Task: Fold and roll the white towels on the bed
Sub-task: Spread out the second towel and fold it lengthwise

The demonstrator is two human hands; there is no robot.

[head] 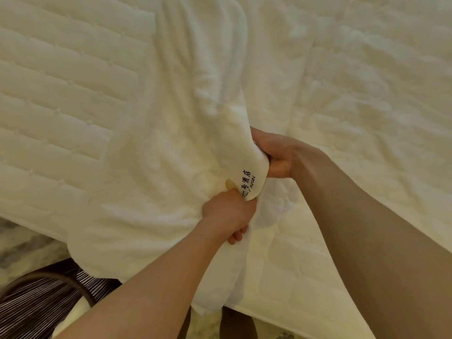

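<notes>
A large white towel (171,133) lies spread over the quilted bed (354,77), running from the far middle down to the near edge, where part of it hangs off. Black embroidered lettering and a small yellow emblem (231,184) show on a bunched fold near its near end. My left hand (228,214) grips the towel just below the lettering, fingers curled around a gathered fold. My right hand (276,155) clutches the same bunched fold from the right side, thumb underneath. Both hands hold the fold raised a little above the bed.
The bed's near edge (281,314) runs diagonally across the bottom. Below it at the left is patterned floor (22,245) and my striped dark garment (41,302). Wrinkled quilted cover fills the right side.
</notes>
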